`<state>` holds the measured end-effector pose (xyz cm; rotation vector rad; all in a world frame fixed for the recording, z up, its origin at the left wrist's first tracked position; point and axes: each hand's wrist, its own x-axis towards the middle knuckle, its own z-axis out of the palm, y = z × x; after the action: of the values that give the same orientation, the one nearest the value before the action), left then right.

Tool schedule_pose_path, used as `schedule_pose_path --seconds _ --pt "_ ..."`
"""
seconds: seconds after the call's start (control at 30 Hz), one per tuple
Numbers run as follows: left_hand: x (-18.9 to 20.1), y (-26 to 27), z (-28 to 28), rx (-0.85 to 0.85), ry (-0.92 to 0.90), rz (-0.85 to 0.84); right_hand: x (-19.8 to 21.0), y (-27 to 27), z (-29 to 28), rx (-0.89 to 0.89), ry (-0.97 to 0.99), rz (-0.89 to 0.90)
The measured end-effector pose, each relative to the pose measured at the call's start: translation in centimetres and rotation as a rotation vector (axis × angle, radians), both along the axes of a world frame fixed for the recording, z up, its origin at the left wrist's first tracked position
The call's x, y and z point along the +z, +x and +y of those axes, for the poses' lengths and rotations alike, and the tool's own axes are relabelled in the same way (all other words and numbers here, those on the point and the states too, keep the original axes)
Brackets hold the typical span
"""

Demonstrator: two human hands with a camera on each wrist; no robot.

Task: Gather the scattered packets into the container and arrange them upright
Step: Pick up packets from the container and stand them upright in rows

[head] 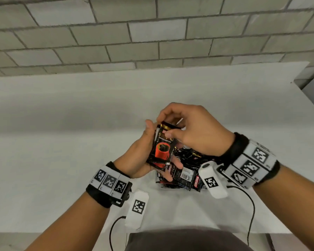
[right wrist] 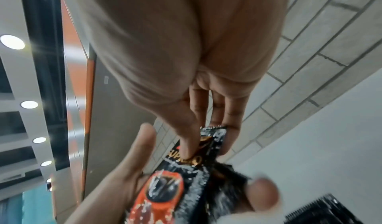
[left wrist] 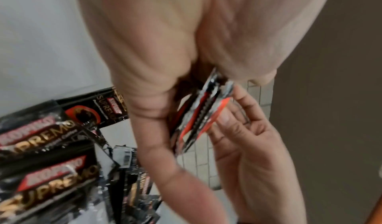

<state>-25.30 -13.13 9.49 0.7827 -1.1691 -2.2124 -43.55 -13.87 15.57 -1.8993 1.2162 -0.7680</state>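
Left hand (head: 141,156) grips a small stack of black coffee sachets (head: 161,149), thumb (head: 149,125) up along the stack's 9 o'clock edge, fingers (head: 174,163) curled round under the 5 o'clock side. Front sachet shows a red cup print, gold band at top. Stack held near upright, tilted slightly toward 1 o'clock, lifted clear of the table.

Right hand (head: 192,129) pinches the top end of the front sachet: thumb (head: 172,133) on the printed face, fingertips behind the top edge at 12 o'clock. Right wrist view shows the same pinch, thumb (right wrist: 186,139) pressed on the "SUPREMO" lettering of the sachet (right wrist: 186,175), fingers (right wrist: 231,118) behind it. Left wrist view shows the stack (left wrist: 198,113) edge-on, several sachets thick, between left palm and the right hand's fingers (left wrist: 237,121).

Both forearms come in from 6 o'clock, wrists bent inward, hands meeting mid-frame. Tagged wristbands on both wrists, cables trailing back.

Loose sachet pile (head: 185,171) lies on the white table (head: 62,142) directly under and at 4 o'clock of the held stack, sachets overlapping at mixed angles, some face up, some barcode side up. Cannot tell whether the pile sits in a container; none clearly visible. Grey block wall (head: 152,33) at 12 o'clock.
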Motion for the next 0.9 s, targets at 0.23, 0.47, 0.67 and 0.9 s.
schedule_pose_path --seconds 0.23,0.47,0.67,0.9 --pt "0.3 5.3 -1.2 0.376 -0.268 -0.211 -3.7 0.3 -1.7 0.044 -0.046 0.298" --pt "-1.9 8.3 0.4 0.219 -0.307 -0.494 -6.5 1.7 -1.7 0.463 0.223 0.986" --pt "-3.2 6.7 1.0 0.091 -0.349 -0.52 -8.1 2.5 -2.9 0.458 0.313 1.029" --pt "-3.3 4.7 2.3 -0.023 -0.538 -0.695 -7.0 1.7 -3.6 0.44 0.282 0.879"
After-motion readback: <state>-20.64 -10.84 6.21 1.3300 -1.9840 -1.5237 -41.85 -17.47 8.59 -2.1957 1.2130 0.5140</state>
